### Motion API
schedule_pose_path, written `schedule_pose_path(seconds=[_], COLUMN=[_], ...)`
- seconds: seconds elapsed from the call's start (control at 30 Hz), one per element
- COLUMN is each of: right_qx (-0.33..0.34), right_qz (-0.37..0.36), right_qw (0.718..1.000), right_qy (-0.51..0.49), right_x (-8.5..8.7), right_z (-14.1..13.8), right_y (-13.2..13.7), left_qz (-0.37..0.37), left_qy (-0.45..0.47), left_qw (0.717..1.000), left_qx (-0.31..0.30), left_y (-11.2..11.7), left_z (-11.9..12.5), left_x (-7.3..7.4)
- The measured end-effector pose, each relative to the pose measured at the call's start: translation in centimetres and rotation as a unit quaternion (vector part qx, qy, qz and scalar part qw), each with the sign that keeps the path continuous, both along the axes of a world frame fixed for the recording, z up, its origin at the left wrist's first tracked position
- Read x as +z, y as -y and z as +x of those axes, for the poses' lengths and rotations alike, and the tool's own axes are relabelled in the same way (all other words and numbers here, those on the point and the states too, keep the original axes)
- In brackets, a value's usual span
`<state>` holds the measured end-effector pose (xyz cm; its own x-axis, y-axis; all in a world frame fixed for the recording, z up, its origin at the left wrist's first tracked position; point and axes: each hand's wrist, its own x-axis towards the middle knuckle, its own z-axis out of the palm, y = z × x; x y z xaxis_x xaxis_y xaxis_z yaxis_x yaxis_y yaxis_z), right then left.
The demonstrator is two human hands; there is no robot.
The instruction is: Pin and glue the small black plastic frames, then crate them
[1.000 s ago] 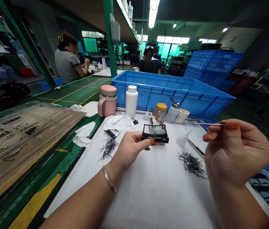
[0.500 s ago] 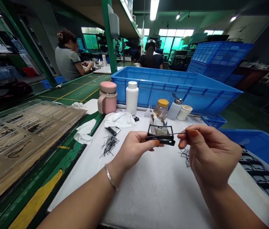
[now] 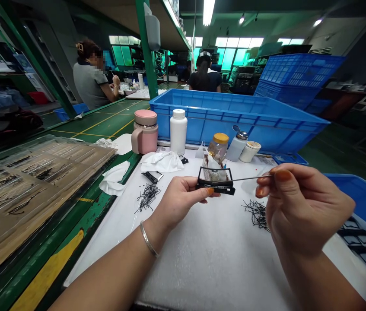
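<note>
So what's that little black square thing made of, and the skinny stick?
The black frame in the left hand looks like plastic, matte with thin moulded edges. The thin stick pinched in the right hand looks like metal: grey, straight, slightly shiny. It may be a wire or needle tool.

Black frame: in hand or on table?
In hand: left hand grips the black frame off the white mat; right hand holds a thin rod.

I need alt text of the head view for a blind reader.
The left hand holds a small black frame while the right hand pinches a thin metal tool pointed at the frame. Below lie a white mat and two piles of black strands.
</note>
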<state>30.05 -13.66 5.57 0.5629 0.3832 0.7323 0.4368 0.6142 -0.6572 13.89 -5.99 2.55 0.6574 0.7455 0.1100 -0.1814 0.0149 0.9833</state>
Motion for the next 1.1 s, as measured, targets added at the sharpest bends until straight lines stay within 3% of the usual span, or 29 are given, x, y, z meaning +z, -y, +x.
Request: schedule_pose_path(seconds=[0.87, 1.1], right_qx=[-0.028, 0.041], right_qz=[0.003, 0.02], right_qw=[1.0, 0.995], right_qy=[-0.001, -0.084], right_x=[0.2, 0.7], right_z=[0.0, 1.0], right_y=[0.0, 0.3], left_qz=[0.009, 0.001], left_qy=[-0.01, -0.008], left_qw=[1.0, 1.0], left_qx=[0.008, 0.008], left_y=[0.0, -0.1], left_z=[0.0, 0.0], left_x=[0.0, 0.0])
